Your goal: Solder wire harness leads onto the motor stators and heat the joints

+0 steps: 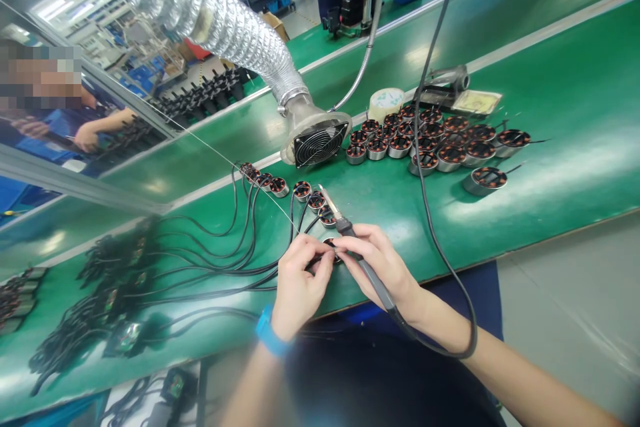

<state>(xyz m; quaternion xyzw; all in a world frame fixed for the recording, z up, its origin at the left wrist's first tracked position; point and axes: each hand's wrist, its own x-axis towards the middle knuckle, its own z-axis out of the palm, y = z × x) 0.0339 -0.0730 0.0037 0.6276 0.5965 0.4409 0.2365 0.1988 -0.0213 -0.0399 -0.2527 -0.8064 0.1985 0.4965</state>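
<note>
One green surface carries the extractor fan; loose stators pile right of the fan. Below the fan, the right hand closes its grip around a soldering iron, tip pointing towards the fan. Below-left of the fan, the left hand pinches its grip narrow against one stator; what it clamps cannot be told.

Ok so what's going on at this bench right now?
A person at a green bench holds a soldering iron in the right hand, tip pointing away, while the left hand pinches a small round coil part. Similar parts on black cables trail to their left, a loose cluster sits farther back, and an extractor fan faces the hands.
</note>
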